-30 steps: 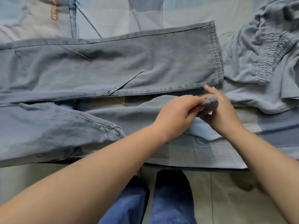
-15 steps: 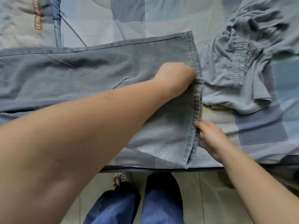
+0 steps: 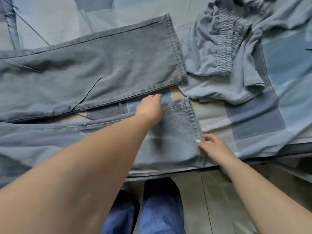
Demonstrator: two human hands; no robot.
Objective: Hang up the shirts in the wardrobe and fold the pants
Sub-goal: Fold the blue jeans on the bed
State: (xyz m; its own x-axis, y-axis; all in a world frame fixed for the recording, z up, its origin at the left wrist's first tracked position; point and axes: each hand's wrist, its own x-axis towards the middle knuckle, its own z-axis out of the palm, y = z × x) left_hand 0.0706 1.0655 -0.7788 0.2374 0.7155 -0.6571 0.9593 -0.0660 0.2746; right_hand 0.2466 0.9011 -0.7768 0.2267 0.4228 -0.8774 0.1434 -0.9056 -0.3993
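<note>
Grey-blue jeans (image 3: 118, 61) lie spread flat on the bed, both legs running left to right with hems at the right. The far leg lies smooth. My left hand (image 3: 150, 107) rests with fingers stretched out on the upper edge of the near leg (image 3: 175, 146), close to its hem corner. At the lower part of that leg's hem (image 3: 194, 119), my right hand (image 3: 212, 146) pinches the edge. A narrow gap of sheet shows between the two legs.
A crumpled light grey garment with an elastic waistband (image 3: 219, 56) lies just right of the far hem. The patchwork blue bed sheet (image 3: 261, 119) covers the bed; its front edge runs along the bottom. Tiled floor (image 3: 219, 200) and my own legs (image 3: 160, 208) are below.
The bunched near-leg hem has been pulled open and laid flat beside the far leg. My left hand let go of the hem corner and now lies on the cloth.
</note>
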